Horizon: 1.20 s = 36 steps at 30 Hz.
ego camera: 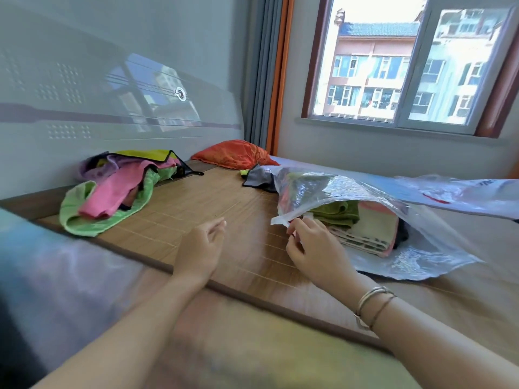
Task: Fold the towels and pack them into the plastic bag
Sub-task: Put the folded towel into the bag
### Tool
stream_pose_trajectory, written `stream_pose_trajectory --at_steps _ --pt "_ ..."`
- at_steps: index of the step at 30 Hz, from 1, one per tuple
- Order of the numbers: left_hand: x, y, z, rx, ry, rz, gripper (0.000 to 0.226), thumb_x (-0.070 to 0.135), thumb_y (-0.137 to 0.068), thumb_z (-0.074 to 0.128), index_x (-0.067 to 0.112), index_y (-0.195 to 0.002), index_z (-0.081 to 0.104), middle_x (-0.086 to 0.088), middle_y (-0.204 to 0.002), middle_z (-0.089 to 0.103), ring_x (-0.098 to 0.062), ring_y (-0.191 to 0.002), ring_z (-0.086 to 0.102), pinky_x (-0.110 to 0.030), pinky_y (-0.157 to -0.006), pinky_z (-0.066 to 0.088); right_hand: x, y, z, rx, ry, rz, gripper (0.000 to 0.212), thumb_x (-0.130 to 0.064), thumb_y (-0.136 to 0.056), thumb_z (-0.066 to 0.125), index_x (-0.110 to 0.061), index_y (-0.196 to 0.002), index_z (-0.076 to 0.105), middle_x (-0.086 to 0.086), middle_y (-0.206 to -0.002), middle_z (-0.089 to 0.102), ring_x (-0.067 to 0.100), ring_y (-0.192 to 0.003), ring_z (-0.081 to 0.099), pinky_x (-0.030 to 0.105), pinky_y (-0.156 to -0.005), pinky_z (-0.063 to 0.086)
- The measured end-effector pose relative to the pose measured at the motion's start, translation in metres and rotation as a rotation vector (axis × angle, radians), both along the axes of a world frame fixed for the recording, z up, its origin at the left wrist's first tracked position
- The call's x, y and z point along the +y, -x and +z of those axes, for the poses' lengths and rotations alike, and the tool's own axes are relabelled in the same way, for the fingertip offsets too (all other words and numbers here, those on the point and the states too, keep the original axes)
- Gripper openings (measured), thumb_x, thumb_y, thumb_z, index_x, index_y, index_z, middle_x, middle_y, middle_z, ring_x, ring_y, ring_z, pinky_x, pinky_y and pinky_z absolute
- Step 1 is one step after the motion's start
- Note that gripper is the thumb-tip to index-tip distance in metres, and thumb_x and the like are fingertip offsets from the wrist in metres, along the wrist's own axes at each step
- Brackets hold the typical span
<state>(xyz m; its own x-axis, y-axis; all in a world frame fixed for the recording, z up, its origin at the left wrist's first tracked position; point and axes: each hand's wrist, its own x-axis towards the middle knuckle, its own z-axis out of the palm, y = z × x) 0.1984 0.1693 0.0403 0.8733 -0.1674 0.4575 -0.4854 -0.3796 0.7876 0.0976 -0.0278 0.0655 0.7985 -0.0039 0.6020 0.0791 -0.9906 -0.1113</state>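
While the right hand (314, 245) pinches the plastic bag's (351, 192) open lip, folded towels (362, 228) lie inside.
Left hand (200, 248) hovers over the bed mat (196, 203), fingers loosely curled, holding nothing; unfolded towels (112, 189) heap near the mat's far-left corner.

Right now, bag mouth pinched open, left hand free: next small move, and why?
Probably send the left hand to the unfolded towel pile by the headboard and pull the pink towel to the mat. The right hand pinches the plastic bag edge, folded towels already sit inside, and the left holds nothing.
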Motion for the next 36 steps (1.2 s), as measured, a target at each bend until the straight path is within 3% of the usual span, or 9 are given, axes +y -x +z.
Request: stream_pose_trajectory --at_steps 3,7,11,18,21,25,29,32,36 --pt "0.048 -0.025 -0.009 0.009 -0.064 0.091 0.033 0.027 -0.099 0.050 0.011 -0.125 0.064 -0.006 -0.127 0.064 -0.021 -0.121 0.056 -0.030 -0.100 0.041 0.051 -0.031 -0.001 -0.004 -0.057 0.151 0.012 -0.020 -0.090 0.052 -0.014 -0.097 0.058 -0.005 -0.089 0.052 0.012 -0.085 0.048 0.026 -0.074 0.040" --pt "0.109 -0.060 -0.021 -0.010 -0.215 0.211 0.033 0.023 -0.097 0.052 0.011 -0.127 0.060 -0.006 -0.134 0.058 -0.022 -0.127 0.049 -0.033 -0.105 0.037 0.113 -0.093 -0.021 0.290 -0.188 0.202 0.039 -0.028 -0.096 0.047 -0.016 -0.133 0.048 0.002 -0.132 0.050 0.020 -0.124 0.045 0.030 -0.103 0.036" --pt "0.159 -0.104 -0.028 -0.076 -0.381 0.331 0.036 0.022 -0.094 0.057 0.010 -0.128 0.058 -0.009 -0.139 0.051 -0.026 -0.130 0.044 -0.036 -0.107 0.034 0.141 -0.159 -0.050 0.466 -0.193 0.180 0.054 -0.043 -0.101 0.037 -0.022 -0.150 0.029 0.001 -0.158 0.025 0.018 -0.147 0.017 0.033 -0.119 0.016" --pt "0.183 -0.185 -0.029 0.049 -0.714 0.447 0.035 0.040 -0.098 0.044 0.032 -0.130 0.057 -0.006 -0.160 0.019 -0.035 -0.146 0.009 -0.049 -0.118 0.011 0.134 -0.197 -0.073 0.543 -0.048 0.132 0.053 -0.053 -0.101 0.019 -0.040 -0.152 0.013 -0.017 -0.161 0.003 0.007 -0.148 -0.003 0.035 -0.121 0.001" --pt "0.173 -0.203 -0.029 0.189 -0.740 0.486 0.040 0.036 -0.101 0.032 0.020 -0.122 0.062 -0.007 -0.152 0.038 -0.029 -0.148 0.003 -0.053 -0.117 -0.001 0.134 -0.195 -0.073 0.533 -0.049 0.133 0.054 -0.055 -0.100 0.018 -0.041 -0.152 0.011 -0.018 -0.160 0.001 0.006 -0.148 -0.005 0.035 -0.121 0.000" --pt "0.145 -0.194 -0.022 0.034 -0.628 0.503 0.037 0.022 -0.102 0.031 0.013 -0.108 0.066 -0.003 -0.138 0.054 -0.019 -0.148 0.015 -0.052 -0.117 0.000 0.133 -0.196 -0.072 0.542 -0.089 0.143 0.053 -0.055 -0.100 0.018 -0.041 -0.151 0.013 -0.020 -0.160 0.003 0.004 -0.147 -0.005 0.035 -0.121 0.000" --pt "0.096 -0.146 -0.006 -0.022 -0.362 0.180 0.036 0.016 -0.102 0.035 0.014 -0.107 0.071 0.001 -0.134 0.060 -0.015 -0.140 0.035 -0.045 -0.119 0.005 0.127 -0.204 -0.066 0.542 -0.421 0.215 0.051 -0.053 -0.101 0.021 -0.034 -0.147 0.034 -0.018 -0.150 0.031 0.006 -0.144 0.018 0.035 -0.120 0.009" --pt "0.063 -0.092 0.005 0.087 -0.060 -0.158 0.032 0.012 -0.100 0.041 0.009 -0.108 0.073 -0.006 -0.117 0.069 -0.016 -0.118 0.057 -0.038 -0.109 0.037 0.119 -0.197 -0.061 0.478 -1.016 0.298 0.089 -0.087 -0.077 0.029 -0.021 -0.131 0.058 -0.004 -0.122 0.063 0.020 -0.109 0.056 0.040 -0.101 0.037" --pt "0.039 -0.020 0.011 0.204 0.021 -0.418 0.030 0.008 -0.099 0.044 0.006 -0.110 0.072 -0.001 -0.119 0.068 0.005 -0.123 0.047 -0.005 -0.098 0.031 0.098 -0.143 -0.046 0.391 -1.716 0.386 0.077 -0.069 -0.079 0.056 -0.005 -0.120 0.062 0.019 -0.115 0.068 0.026 -0.111 0.063 0.040 -0.102 0.043"
